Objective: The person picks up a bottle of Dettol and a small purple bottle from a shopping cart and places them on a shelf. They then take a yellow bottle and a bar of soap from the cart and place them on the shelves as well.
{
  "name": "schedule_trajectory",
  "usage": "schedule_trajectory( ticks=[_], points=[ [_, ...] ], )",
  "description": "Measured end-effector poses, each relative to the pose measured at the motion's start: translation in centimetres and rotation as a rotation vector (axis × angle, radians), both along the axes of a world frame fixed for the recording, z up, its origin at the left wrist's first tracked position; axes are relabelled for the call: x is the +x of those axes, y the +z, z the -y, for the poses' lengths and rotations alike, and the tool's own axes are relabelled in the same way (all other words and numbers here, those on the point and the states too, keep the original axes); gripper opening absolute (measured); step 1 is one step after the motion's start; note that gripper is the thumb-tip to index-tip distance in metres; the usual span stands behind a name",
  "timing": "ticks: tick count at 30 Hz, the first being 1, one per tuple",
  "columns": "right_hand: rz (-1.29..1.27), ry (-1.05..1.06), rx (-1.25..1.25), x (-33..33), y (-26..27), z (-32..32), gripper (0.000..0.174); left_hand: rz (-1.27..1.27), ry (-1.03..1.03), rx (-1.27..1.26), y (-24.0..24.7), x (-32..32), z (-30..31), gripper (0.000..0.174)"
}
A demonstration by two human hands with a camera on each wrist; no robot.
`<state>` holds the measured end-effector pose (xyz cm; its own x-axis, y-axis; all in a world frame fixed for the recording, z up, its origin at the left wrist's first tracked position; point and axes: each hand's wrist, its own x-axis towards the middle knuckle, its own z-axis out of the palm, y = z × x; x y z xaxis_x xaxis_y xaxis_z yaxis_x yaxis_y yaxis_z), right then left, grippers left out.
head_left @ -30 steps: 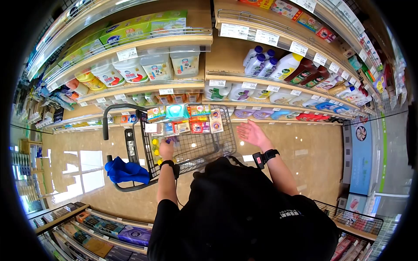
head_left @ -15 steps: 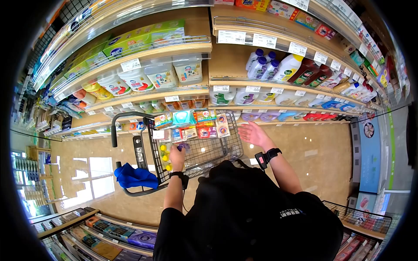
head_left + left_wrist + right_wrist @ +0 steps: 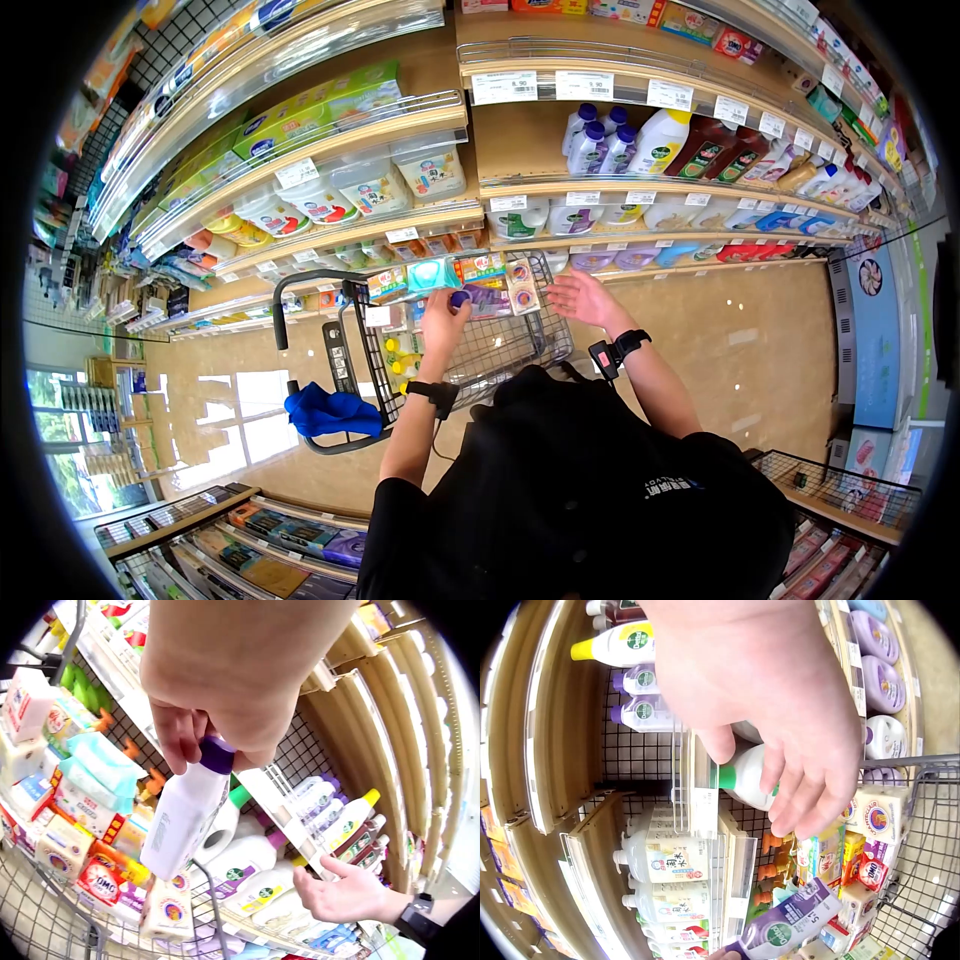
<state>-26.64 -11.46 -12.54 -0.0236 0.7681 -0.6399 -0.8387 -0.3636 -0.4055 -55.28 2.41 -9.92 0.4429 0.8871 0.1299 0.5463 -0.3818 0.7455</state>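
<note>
My left hand (image 3: 441, 322) grips a Dettol bottle by its purple cap, over the cart in the head view. The bottle (image 3: 184, 819) has a pale lilac body and hangs tilted in the left wrist view; its purple label (image 3: 784, 930) shows in the right wrist view. My right hand (image 3: 585, 300) is held out palm up with spread fingers, beside the cart's far end and before the shelf, holding nothing. Below the bottle, the shopping cart (image 3: 500, 345) carries boxed soaps, a teal-topped wipes pack (image 3: 433, 275) and several yellow-capped bottles (image 3: 400, 362).
Shelves ahead hold purple-capped Dettol bottles (image 3: 600, 148), a yellow-capped white bottle (image 3: 660, 142) and large white jugs (image 3: 428, 168). A blue cloth (image 3: 335, 410) hangs on the cart handle. Behind me stands another low shelf (image 3: 290, 535).
My left hand has lifted the purple-capped bottle up and rightward from the cart's handle end, over the soap boxes. My right hand stays held out. The view has shifted slightly.
</note>
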Motion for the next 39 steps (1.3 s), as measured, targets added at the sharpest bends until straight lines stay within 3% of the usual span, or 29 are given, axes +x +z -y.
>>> schedule_trajectory(
  ticks=[11,13,20,24,25,29,39],
  points=[
    [-0.004,0.052,-0.015,-0.3,2.0,-0.6,0.058,0.170,-0.253,-0.066,7.0,7.3,0.8,0.031],
    [-0.016,0.028,0.009,-0.7,3.3,-0.7,0.053,0.171,-0.290,-0.125,8.1,8.1,1.2,0.031],
    [-0.124,0.068,0.180,-0.1,1.0,-1.0,0.047,0.216,-0.397,-0.086,8.3,10.3,1.6,0.030],
    [-0.151,0.038,0.200,0.4,1.5,-0.9,0.046,0.270,-0.407,-0.157,10.1,11.7,2.7,0.036],
    [-0.147,0.022,0.212,0.5,1.6,-0.9,0.047,0.219,-0.488,-0.056,8.9,11.9,2.1,0.043],
    [-0.152,-0.031,0.313,1.0,2.7,-0.9,0.048,0.286,-0.436,-0.152,7.7,13.3,2.9,0.053],
    [-0.146,-0.189,0.383,3.1,4.1,-1.6,0.043,0.294,-0.311,-0.273,7.2,17.5,3.5,0.054]
  ],
)
